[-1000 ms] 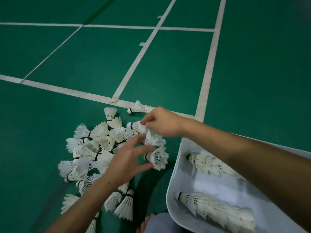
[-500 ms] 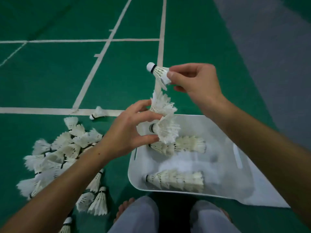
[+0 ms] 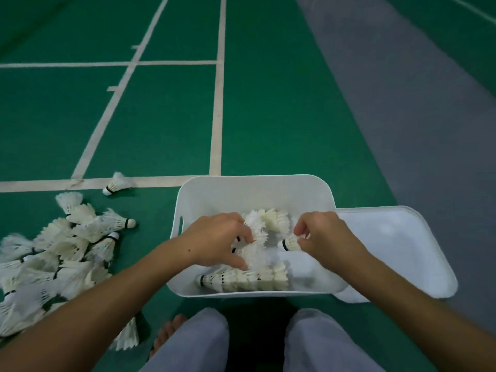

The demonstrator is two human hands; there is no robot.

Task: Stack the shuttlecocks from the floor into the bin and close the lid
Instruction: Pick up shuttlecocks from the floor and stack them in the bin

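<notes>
An open white bin stands on the green court floor in front of my knees. Inside, a row of stacked shuttlecocks lies along the near wall and another stacked row lies further back. My left hand is down in the bin, fingers curled round a short stack of white shuttlecocks. My right hand pinches a single shuttlecock by its feathers, cork pointing left toward the stack. A pile of loose shuttlecocks lies on the floor at the left.
The white lid lies flat on the floor against the bin's right side. One stray shuttlecock rests on the white court line beyond the pile. My knees and bare toes are just below the bin.
Both hands have come down from above the bin into it, carrying the stack and the single shuttlecock. The view has tilted down and the bin now sits in the centre.
</notes>
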